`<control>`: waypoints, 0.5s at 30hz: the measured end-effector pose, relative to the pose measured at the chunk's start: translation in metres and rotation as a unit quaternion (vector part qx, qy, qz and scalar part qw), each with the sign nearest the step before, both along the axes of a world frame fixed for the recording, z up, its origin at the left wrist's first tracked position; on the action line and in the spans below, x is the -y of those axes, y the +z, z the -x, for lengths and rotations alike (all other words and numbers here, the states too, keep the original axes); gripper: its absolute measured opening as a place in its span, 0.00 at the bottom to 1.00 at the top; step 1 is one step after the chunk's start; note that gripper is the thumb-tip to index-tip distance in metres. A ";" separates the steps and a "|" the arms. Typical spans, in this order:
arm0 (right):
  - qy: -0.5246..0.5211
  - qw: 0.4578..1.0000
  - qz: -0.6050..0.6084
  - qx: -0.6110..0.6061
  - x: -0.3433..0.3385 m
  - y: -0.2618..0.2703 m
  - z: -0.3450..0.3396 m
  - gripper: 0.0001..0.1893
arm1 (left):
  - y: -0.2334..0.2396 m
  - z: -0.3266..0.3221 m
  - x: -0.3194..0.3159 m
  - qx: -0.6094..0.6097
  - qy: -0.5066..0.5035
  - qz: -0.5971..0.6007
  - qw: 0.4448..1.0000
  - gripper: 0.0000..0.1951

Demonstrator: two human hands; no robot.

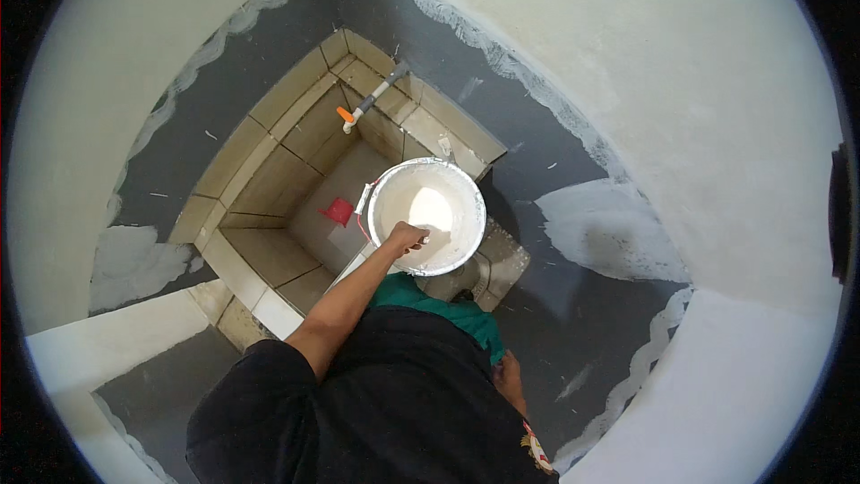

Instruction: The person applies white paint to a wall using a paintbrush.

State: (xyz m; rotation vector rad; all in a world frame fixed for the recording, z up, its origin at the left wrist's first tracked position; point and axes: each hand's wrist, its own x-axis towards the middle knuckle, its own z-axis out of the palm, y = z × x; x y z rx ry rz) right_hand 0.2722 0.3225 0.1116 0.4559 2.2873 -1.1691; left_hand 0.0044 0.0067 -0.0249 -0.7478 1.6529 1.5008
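Note:
A white bucket (pixel 384 205) with pale paint or a similar liquid inside stands upright before me, its wire handle lowered at the left. My left hand (pixel 406 239) reaches over the near rim. Its fingers are curled round a small white object, mostly hidden by the hand; what it is I cannot tell. Low at my right side, beside the green shorts, hangs my right hand (pixel 508 374), partly covered by my body, so its fingers are unclear.
Behind and left of the bucket is a tiled water basin (pixel 259 181) with a red dipper (pixel 338 212) inside. A tap (pixel 347 119) with an orange lever juts over it. Near the bucket is a squat toilet (pixel 463 275). Dark grey walls (pixel 228 107) carry white patches.

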 end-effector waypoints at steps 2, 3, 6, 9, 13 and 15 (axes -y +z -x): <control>0.027 0.999 0.004 -0.037 0.002 -0.008 0.001 0.12 | -0.003 0.003 -0.001 0.010 -0.022 0.010 1.000 0.15; 0.117 0.978 -0.127 -0.112 0.007 -0.018 0.003 0.12 | -0.002 0.003 -0.003 0.008 -0.016 0.010 1.000 0.13; 0.159 0.946 -0.240 -0.150 0.007 -0.029 -0.008 0.11 | 0.000 0.001 -0.008 0.006 -0.018 0.013 1.000 0.12; 0.115 0.967 -0.194 -0.117 0.014 0.004 -0.003 0.11 | 0.001 0.003 -0.008 0.002 -0.047 0.022 0.999 0.13; 0.075 0.980 -0.079 -0.167 0.005 0.016 -0.026 0.14 | 0.000 -0.003 -0.005 0.009 -0.063 0.043 0.997 0.16; 0.071 0.973 -0.105 -0.193 -0.001 -0.013 -0.043 0.13 | -0.003 -0.001 -0.003 0.007 -0.059 0.036 0.998 0.16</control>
